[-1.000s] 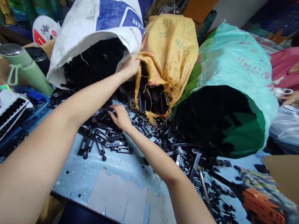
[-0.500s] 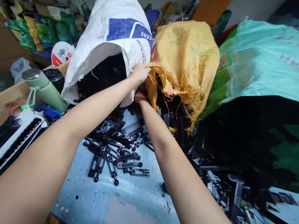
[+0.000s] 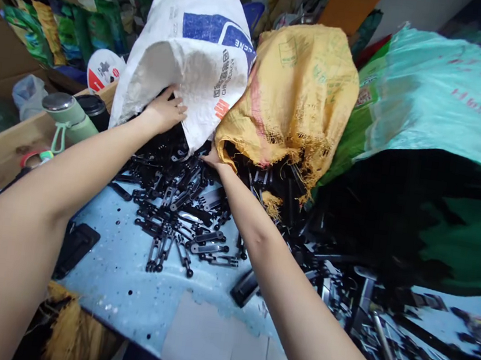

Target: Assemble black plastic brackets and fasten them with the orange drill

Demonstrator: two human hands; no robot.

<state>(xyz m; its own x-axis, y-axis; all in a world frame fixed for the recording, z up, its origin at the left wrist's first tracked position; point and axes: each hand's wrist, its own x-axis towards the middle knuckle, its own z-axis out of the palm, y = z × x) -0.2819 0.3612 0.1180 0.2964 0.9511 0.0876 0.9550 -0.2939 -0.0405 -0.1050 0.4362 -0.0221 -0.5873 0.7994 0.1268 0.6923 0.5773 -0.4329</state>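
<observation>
My left hand is at the mouth of the white woven sack, its fingers apart against the sack's drooping edge. Nothing shows in its grasp. My right hand is low between the white sack and the yellow woven sack. The yellow sack's frayed edge lies over its wrist, and most of its fingers are hidden or blurred. Below both hands, black plastic parts with forked ends and ball ends lie in a loose pile on the blue tabletop.
To the right, a turquoise sack gapes over more dark parts. A pale green flask stands at the left beside a wooden edge board. Grey cardboard covers the front of the table. A black flat piece lies at the left.
My left hand has let go of the yellow sack's edge and moved left to the white sack's mouth. The white sack's near edge has sagged. My right hand has shifted slightly left.
</observation>
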